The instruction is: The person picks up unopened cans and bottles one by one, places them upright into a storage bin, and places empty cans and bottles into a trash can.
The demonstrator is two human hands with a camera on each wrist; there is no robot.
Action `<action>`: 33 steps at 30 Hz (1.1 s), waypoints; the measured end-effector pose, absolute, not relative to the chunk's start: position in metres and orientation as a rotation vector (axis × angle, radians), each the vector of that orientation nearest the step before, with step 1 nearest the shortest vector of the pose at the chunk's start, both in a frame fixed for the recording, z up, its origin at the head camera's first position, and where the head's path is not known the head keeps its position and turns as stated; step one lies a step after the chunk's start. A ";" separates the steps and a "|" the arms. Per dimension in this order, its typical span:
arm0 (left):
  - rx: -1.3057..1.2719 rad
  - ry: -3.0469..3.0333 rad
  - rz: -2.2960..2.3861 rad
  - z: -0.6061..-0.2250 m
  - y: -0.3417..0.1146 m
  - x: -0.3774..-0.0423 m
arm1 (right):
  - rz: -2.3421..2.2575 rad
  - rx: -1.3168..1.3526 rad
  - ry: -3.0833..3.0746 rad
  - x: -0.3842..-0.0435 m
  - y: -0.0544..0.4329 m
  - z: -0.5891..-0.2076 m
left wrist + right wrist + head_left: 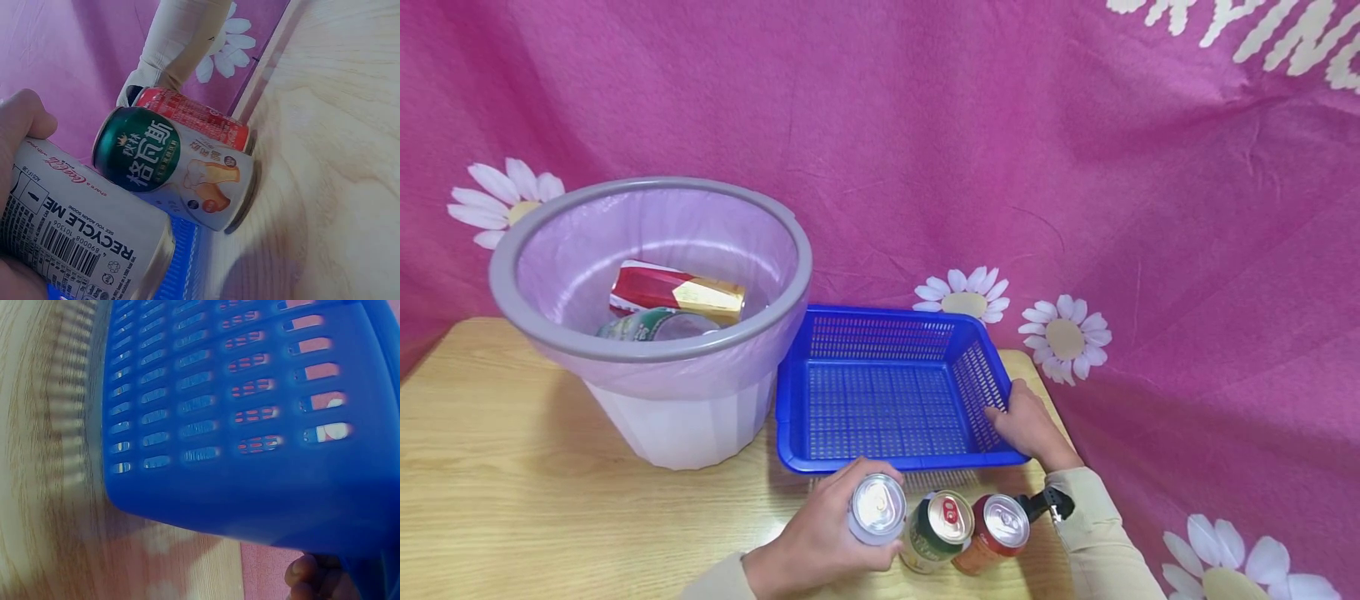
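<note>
My left hand (820, 533) grips a whitish-silver Coca-Cola can (878, 508). In the left wrist view, the base of this can (94, 231) appears raised off the table. Beside it stand a green-and-white drink can (925, 540) and, further right, a red can (988, 542), both upright. Behind the cans is a blue plastic basket (887, 463) with slotted walls and nothing visible inside. My right hand (1030, 423) holds the basket's right rim, thumb inside the wall. In the right wrist view, only part of the right fingers (306, 572) shows past the basket wall.
A white bin (677, 425) with a grey rim and lilac liner stands left of the basket. A red-and-gold can (677, 290) and a crumpled green-labelled clear bottle (658, 325) lie in it. Behind the wooden table (467, 467) hangs a pink flowered cloth (880, 150).
</note>
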State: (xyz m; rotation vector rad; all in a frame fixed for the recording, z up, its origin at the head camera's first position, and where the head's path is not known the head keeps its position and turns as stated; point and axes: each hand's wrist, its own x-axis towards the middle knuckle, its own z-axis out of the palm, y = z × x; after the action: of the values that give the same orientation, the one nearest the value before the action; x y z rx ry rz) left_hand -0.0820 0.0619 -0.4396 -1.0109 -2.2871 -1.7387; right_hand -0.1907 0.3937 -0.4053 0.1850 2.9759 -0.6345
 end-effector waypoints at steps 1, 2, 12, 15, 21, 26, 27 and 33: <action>-1.007 -2.296 -1.731 -0.439 0.062 -0.082 | -0.636 0.180 2.980 -0.191 0.394 -0.405; -1.001 -2.307 -1.719 -0.438 0.061 -0.082 | -0.635 0.177 2.984 -0.191 0.394 -0.406; -1.046 -2.295 -1.701 -0.432 0.060 -0.080 | -0.639 0.211 2.948 -0.190 0.391 -0.403; -1.074 -2.265 -1.722 -0.430 0.060 -0.081 | -0.636 0.213 2.947 -0.190 0.391 -0.403; -1.095 -2.255 -1.731 -0.427 0.059 -0.081 | -0.629 0.201 2.965 -0.191 0.393 -0.404; -1.095 -2.270 -1.736 -0.425 0.058 -0.081 | -0.630 0.198 2.977 -0.191 0.394 -0.406; -1.095 -2.269 -1.738 -0.424 0.058 -0.081 | -0.629 0.196 2.979 -0.191 0.394 -0.406; -1.092 -2.273 -1.756 -0.421 0.057 -0.081 | -0.629 0.186 2.984 -0.192 0.394 -0.406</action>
State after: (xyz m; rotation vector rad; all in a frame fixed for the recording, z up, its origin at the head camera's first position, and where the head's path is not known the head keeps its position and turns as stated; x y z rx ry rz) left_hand -0.0809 0.0571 -0.4214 -1.0923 -2.2732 -1.7563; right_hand -0.1918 0.3943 -0.4063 0.1857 2.9836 -0.6291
